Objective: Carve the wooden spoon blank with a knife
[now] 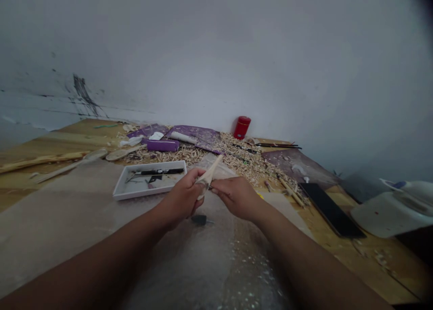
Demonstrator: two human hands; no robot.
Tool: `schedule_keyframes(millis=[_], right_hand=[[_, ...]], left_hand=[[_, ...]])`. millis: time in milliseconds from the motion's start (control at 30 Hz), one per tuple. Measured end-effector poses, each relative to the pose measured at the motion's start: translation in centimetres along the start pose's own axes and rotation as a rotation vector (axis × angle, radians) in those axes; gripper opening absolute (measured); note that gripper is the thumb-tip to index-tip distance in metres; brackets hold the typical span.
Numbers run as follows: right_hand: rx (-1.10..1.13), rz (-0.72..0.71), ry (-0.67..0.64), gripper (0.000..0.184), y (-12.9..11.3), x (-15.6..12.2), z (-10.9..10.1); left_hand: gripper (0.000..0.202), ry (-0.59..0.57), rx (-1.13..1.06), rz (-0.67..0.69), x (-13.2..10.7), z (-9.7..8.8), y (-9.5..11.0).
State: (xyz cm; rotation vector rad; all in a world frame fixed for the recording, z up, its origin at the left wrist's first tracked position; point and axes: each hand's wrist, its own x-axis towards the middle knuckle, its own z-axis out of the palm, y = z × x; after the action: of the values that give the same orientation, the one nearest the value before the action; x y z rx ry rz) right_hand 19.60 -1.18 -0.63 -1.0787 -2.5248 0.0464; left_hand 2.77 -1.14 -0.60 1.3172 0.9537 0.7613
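My left hand (pixel 184 196) is closed round the bowl end of a pale wooden spoon (pixel 210 172), whose handle points up and away from me. My right hand (pixel 237 196) is closed in a pinch right beside the spoon, its fingertips against the bowl; what it holds is hidden. Both hands hover above a plastic-covered table (pixel 84 211). A small dark object (pixel 199 220) lies on the table just below my hands.
A white tray (pixel 149 180) with dark tools lies left of my hands. Behind it are wood shavings (pixel 237 157), a purple case (pixel 163 145), carved wooden spoons (pixel 120 153), a red can (pixel 241 127). A black slab (pixel 329 208) and a white container (pixel 392 211) lie right.
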Motion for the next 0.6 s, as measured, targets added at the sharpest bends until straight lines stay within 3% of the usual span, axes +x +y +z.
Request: schedule_keyframes(millis=[167, 267, 333, 500, 600], right_hand=[[0.152, -0.022, -0.07, 0.021, 0.1, -0.1, -1.1], [0.2, -0.035, -0.09, 0.021, 0.6, -0.2, -1.3], [0.211, 0.009, -0.011, 0.023, 1.0, -0.2, -1.0], [0.077, 0.104, 0.393, 0.025, 1.3, -0.1, -0.4], [-0.009, 0.11, 0.459, 0.023, 1.3, -0.2, -0.7]], left_hand=[[0.025, -0.047, -0.065, 0.001, 0.1, -0.1, 0.0], [0.018, 0.013, -0.123, 0.014, 0.5, -0.5, -0.2], [0.014, 0.071, -0.148, 0.042, 0.9, -0.8, -0.3], [0.012, 0.061, -0.057, 0.074, 1.4, -1.2, -0.6], [0.011, 0.107, -0.044, 0.096, 1.6, -1.3, -0.8]])
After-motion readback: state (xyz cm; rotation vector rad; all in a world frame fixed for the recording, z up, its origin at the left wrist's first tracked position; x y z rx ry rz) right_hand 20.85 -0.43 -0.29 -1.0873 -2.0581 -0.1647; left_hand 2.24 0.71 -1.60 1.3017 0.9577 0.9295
